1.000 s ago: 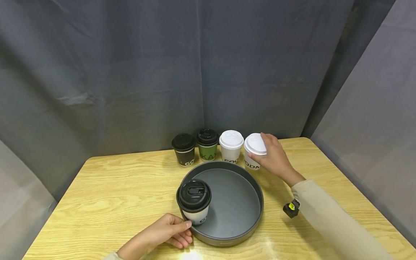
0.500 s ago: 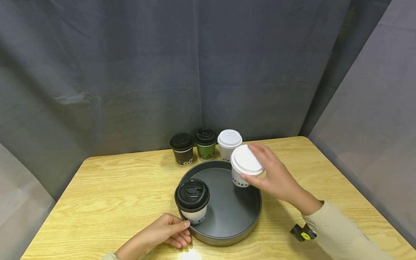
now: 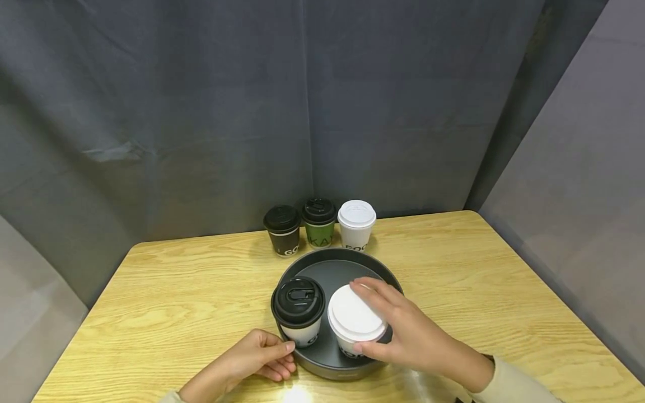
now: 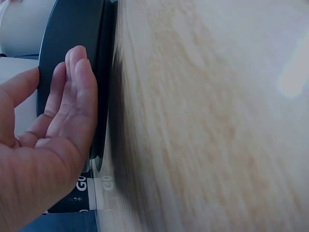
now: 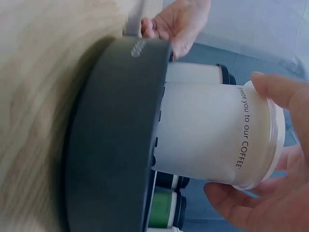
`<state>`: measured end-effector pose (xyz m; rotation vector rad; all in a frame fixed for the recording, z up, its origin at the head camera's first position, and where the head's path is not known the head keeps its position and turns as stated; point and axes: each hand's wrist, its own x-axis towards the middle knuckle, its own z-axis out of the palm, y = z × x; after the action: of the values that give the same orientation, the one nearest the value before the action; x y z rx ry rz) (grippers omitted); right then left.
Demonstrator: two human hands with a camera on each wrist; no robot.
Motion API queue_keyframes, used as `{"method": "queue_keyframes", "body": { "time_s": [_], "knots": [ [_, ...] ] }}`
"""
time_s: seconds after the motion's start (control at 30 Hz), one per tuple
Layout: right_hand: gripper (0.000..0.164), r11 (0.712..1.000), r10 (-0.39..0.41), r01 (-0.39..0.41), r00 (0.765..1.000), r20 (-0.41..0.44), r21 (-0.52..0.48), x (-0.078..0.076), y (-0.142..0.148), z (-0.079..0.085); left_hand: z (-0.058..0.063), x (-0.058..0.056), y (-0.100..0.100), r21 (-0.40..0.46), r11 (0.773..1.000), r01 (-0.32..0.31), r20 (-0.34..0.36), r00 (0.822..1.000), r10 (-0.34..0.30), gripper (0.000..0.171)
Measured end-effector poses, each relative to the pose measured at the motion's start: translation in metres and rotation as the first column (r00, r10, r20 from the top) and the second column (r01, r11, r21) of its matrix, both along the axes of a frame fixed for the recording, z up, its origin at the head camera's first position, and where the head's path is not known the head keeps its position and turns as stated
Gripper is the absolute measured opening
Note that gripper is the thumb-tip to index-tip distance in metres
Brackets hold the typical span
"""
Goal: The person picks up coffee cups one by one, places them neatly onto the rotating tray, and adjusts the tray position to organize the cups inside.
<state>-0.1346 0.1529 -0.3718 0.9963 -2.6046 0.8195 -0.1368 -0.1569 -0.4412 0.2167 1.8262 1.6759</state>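
Observation:
A dark grey round tray (image 3: 347,374) sits on the wooden table. My left hand (image 3: 262,357) holds its near-left rim, thumb at the edge and fingers along the outer wall in the left wrist view. A white paper coffee cup with a black lid (image 3: 300,305) stands inside the tray beside that hand. My right hand (image 3: 410,333) grips another white paper coffee cup with a white lid (image 3: 355,316) near its lid, within the tray's front part. The right wrist view shows this coffee cup (image 5: 203,133) partly behind the tray wall, so its base is hidden.
Behind the tray stand three lidded coffee cups in a row: a black one (image 3: 283,230), a green one with a black lid (image 3: 319,224), and a white one (image 3: 356,224). A grey curtain (image 3: 211,123) hangs along the table's back edge.
My right hand has lifted the white-lidded coffee cup from the right end of the back row and brought it forward and left into the tray. The left hand stays at the rim.

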Motion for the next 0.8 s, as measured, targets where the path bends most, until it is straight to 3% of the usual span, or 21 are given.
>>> {"method": "queue_keyframes", "body": {
  "time_s": [0.8],
  "knots": [
    [0.088, 0.998, 0.021, -0.022, 1.0, 0.01, 0.057, 0.012, -0.008, -0.011, -0.002, 0.0, 0.002, -0.015, 1.0, -0.019, 0.015, 1.0, 0.019, 0.037]
  ]
}}
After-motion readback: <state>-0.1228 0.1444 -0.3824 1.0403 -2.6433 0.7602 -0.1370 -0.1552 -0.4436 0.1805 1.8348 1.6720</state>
